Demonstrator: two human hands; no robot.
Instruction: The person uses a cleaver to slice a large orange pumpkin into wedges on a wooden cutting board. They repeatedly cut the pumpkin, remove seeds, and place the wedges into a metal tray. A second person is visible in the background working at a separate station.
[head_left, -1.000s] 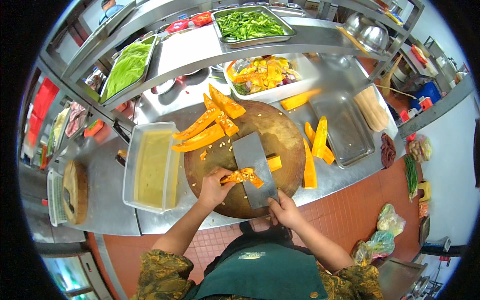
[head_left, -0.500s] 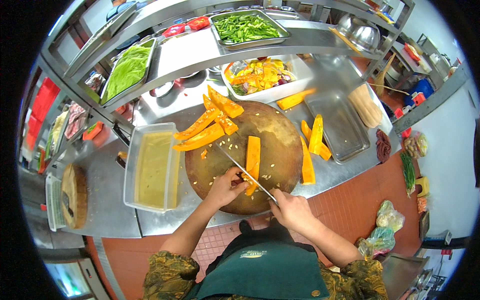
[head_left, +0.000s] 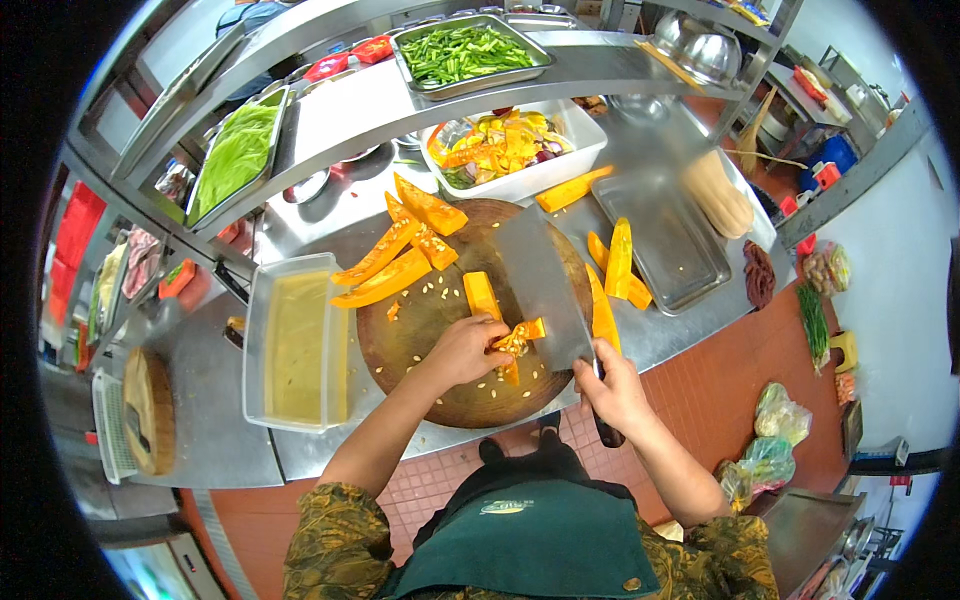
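My right hand (head_left: 613,390) is wrapped round the handle of a broad cleaver (head_left: 543,280), its flat blade tilted over the right part of the round wooden chopping board (head_left: 432,390). In my left hand (head_left: 468,352), closed fingers grip a seedy pumpkin scrap (head_left: 518,338) close to the blade. Under and behind that hand lies a pumpkin strip (head_left: 481,294), partly hidden by my fingers. Several pumpkin wedges (head_left: 385,277) with seeds on them are heaped at the board's far left. Loose pale seeds are scattered over the wood.
Left of the board stands a clear plastic tub (head_left: 300,345) of yellowish liquid. To the right are more pumpkin pieces (head_left: 619,258), a metal tray (head_left: 668,245) and a pale squash (head_left: 718,195). Behind sits a white bin (head_left: 585,135) of cut vegetables, below a steel shelf (head_left: 570,67).
The cleaver has come up off the pumpkin strip and swung right, its blade turned flatter. My left hand has moved slightly right and lifted the seedy scrap.
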